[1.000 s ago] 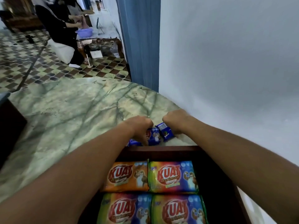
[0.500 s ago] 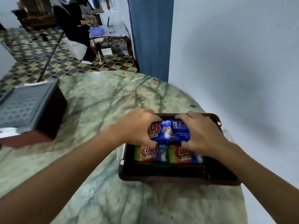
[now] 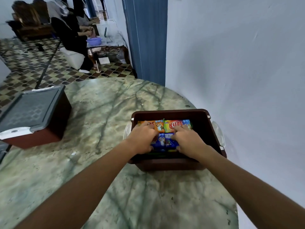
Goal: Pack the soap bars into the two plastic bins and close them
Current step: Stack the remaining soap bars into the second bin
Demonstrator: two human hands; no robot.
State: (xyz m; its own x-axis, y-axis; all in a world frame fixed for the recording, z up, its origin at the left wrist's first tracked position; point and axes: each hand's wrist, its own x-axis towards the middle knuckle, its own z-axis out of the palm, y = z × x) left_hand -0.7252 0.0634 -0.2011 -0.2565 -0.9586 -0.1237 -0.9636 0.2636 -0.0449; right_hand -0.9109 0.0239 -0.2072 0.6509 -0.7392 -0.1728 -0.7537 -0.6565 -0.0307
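From my feed, both hands are down inside the open brown bin (image 3: 212,128), which sits on the green marble table (image 3: 102,123) near its right edge, close to the white wall (image 3: 239,63). The left hand (image 3: 142,140) and right hand (image 3: 187,141) each grip one end of the blue soap packs (image 3: 165,142) — fingers over the far edge, thumbs tucked at the near edge, so both hands are clamped on those packs. I count two blue packs side by side, touching; the hands cover their outer ends. They lie in the near half of the bin, on top of other packs whose green and yellow edges just show beneath.

Behind them in the far half lie an orange soap pack (image 3: 157,126) on the left and a green-and-red KUAT soap pack (image 3: 175,125) on the right, touching each other. The left fingertips overlap the orange one.

This bin has no lid on; clear latch handles (image 3: 218,133) stick out at its sides.

Second bin (image 3: 54,123) — well apart at the table's left edge, grey lid (image 3: 28,111) on top of it.

Background: seated people (image 3: 71,30) at a small table with a purple basin (image 3: 94,41), patterned tile floor (image 3: 24,66).
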